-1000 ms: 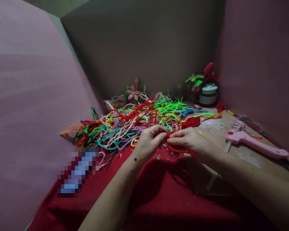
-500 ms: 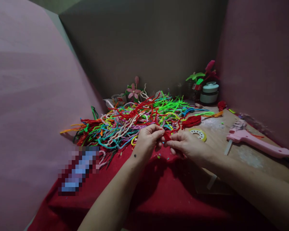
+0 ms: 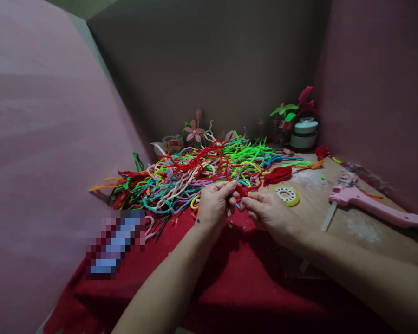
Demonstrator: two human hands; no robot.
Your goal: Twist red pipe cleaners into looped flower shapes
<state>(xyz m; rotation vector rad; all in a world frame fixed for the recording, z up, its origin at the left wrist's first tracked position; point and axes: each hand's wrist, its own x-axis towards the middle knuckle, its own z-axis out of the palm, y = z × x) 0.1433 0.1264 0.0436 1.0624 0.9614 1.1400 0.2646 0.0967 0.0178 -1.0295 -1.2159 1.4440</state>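
Observation:
Between my hands is a small red fuzzy pipe cleaner piece (image 3: 243,190), partly covered by my fingers. My left hand (image 3: 216,202) pinches its left end between thumb and forefinger. The fingers of my right hand (image 3: 264,208) are closed on its right end. Just beyond my hands spreads a large tangled heap of pipe cleaners (image 3: 181,181) in green, red, pink, white, blue and yellow. A red pipe cleaner bundle (image 3: 277,175) lies behind my right hand.
A yellow tape roll (image 3: 294,196) and a pink glue gun (image 3: 376,207) lie on the brown board (image 3: 365,232) at right. Behind stand a pale green jar (image 3: 303,134) and a pink flower (image 3: 194,131). Red cloth (image 3: 230,278) covers the front. A blurred-out object (image 3: 116,246) lies left.
My right hand has turned slightly and its fingers have shifted on the red piece. More of the piece shows between my hands. The view has moved a little.

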